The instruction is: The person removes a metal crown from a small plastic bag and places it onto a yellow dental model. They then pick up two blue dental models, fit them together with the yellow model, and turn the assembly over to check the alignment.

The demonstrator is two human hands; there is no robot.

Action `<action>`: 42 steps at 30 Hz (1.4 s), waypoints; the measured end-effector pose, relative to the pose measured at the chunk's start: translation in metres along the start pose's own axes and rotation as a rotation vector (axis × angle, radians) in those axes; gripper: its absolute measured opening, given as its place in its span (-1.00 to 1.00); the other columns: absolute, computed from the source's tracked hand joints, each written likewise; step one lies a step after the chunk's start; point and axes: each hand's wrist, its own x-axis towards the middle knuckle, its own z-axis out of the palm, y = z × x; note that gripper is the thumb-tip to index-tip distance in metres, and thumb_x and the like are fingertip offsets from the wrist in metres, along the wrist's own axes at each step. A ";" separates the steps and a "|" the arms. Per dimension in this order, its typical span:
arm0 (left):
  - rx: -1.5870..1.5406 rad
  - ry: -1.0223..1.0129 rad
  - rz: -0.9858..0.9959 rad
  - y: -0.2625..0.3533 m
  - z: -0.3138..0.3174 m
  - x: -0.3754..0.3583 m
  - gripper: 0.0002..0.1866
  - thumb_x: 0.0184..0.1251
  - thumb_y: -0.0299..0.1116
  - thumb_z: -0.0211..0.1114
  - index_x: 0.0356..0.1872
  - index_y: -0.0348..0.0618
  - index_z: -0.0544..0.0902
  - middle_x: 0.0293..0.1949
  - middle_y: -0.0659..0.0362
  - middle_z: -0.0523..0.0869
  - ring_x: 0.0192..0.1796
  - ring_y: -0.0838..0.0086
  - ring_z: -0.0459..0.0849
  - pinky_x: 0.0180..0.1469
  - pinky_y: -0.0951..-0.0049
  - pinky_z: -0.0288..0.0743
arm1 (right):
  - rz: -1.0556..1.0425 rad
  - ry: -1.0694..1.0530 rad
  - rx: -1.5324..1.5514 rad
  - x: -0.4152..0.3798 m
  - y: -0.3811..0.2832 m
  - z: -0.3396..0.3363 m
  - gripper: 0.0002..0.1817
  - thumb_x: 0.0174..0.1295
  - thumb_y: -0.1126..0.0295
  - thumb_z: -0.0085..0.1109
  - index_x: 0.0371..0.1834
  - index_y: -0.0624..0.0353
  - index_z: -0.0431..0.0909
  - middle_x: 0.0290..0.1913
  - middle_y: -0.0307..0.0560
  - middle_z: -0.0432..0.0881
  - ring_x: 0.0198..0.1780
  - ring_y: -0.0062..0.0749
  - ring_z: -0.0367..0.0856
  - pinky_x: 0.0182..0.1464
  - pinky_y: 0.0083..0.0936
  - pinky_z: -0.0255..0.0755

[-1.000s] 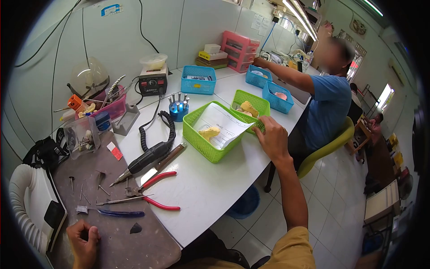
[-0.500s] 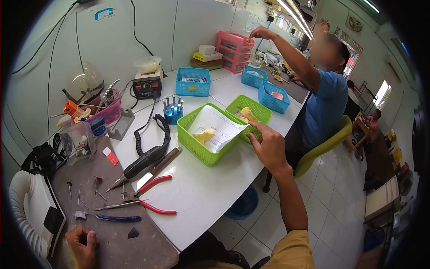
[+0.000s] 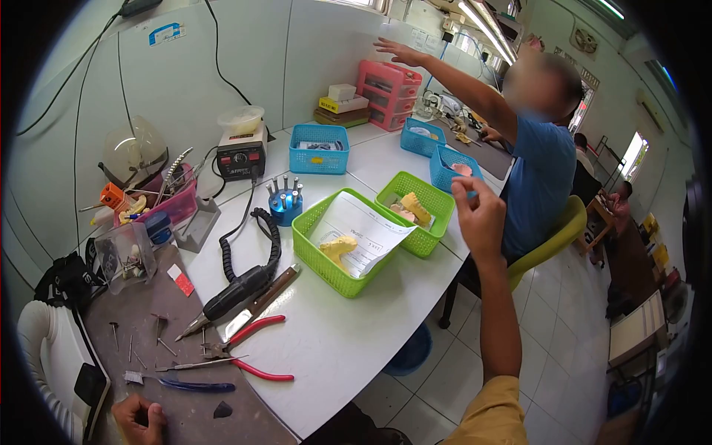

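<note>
My right hand (image 3: 480, 216) is raised at the right of the two green baskets, with fingers partly bent and apart and nothing visible in them. The front green basket (image 3: 337, 278) holds a printed sheet of paper (image 3: 368, 230) and a yellow dental cast (image 3: 339, 248). Behind it, the smaller green basket (image 3: 437, 239) contains yellow and pinkish casts (image 3: 414, 208). At the lower left, my left hand (image 3: 139, 421) rests curled closed on the brown mat (image 3: 245, 419), near a blue-handled brush (image 3: 196, 386). Nothing shows in its fingers.
Red-handled pliers (image 3: 259, 371), a knife (image 3: 263, 300) and a corded handpiece (image 3: 237, 293) lie left of the baskets. A blue bur stand (image 3: 285, 208) and control box (image 3: 241, 157) stand behind. A co-worker in blue (image 3: 545, 170) sits at right, one arm stretched over the bench.
My right hand has left the paper's corner and moved right and slightly up. The paper stays in the basket. The co-worker's raised hand has stretched farther left, fingers spread.
</note>
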 end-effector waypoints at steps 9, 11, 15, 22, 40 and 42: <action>0.355 -0.028 -0.012 0.083 0.006 0.013 -0.74 0.42 -0.35 0.36 -0.44 -0.30 0.62 -0.60 0.11 0.53 -0.57 0.51 0.40 -0.51 0.37 0.27 | -0.031 -0.433 -0.698 0.155 0.123 0.113 -0.70 0.27 0.25 0.37 -0.02 0.17 0.73 -0.02 0.07 0.77 0.09 -0.03 0.73 0.18 -0.16 0.54; 0.374 -0.018 -0.021 0.088 0.008 0.014 -0.75 0.40 -0.36 0.36 -0.44 -0.31 0.62 -0.60 0.09 0.52 -0.57 0.49 0.40 -0.51 0.35 0.26 | -0.026 -0.480 -0.790 0.164 0.136 0.129 -0.68 0.25 0.25 0.39 0.00 0.17 0.72 0.05 0.08 0.74 0.14 0.01 0.69 0.23 -0.11 0.52; 0.423 -0.004 0.016 0.091 0.011 0.016 -0.76 0.39 -0.38 0.37 -0.45 -0.31 0.61 -0.61 0.08 0.48 -0.60 0.44 0.35 -0.52 0.33 0.23 | 0.108 -0.648 -0.869 0.186 0.154 0.150 -0.62 0.20 0.29 0.39 0.08 0.16 0.71 0.13 0.13 0.71 0.20 0.07 0.66 0.31 0.09 0.44; 0.404 0.010 0.000 0.085 0.012 0.014 -0.76 0.39 -0.39 0.36 -0.47 -0.28 0.59 -0.64 0.11 0.43 -0.60 0.46 0.31 -0.53 0.36 0.20 | 0.119 -0.723 -0.839 0.197 0.182 0.177 -0.66 0.10 0.27 0.52 -0.05 0.04 0.72 0.06 0.07 0.74 0.20 0.03 0.66 0.23 0.15 0.42; 0.287 -0.018 0.032 0.079 0.007 0.010 -0.79 0.44 -0.40 0.32 -0.42 -0.26 0.60 -0.62 0.13 0.41 -0.57 0.48 0.27 -0.49 0.37 0.19 | -0.450 -0.255 -0.212 0.121 0.007 0.040 -0.77 0.12 0.55 0.40 -0.14 0.15 0.64 -0.25 0.05 0.61 -0.17 -0.01 0.70 -0.07 -0.15 0.55; 0.355 0.039 0.069 0.021 0.008 -0.003 -0.82 0.40 -0.41 0.34 -0.33 -0.24 0.52 -0.45 0.12 0.45 -0.37 0.43 0.38 -0.28 0.38 0.28 | -0.460 -0.249 -0.192 0.097 -0.020 0.010 -0.77 0.12 0.55 0.41 -0.15 0.16 0.65 -0.27 0.03 0.60 -0.19 -0.04 0.70 -0.09 -0.17 0.55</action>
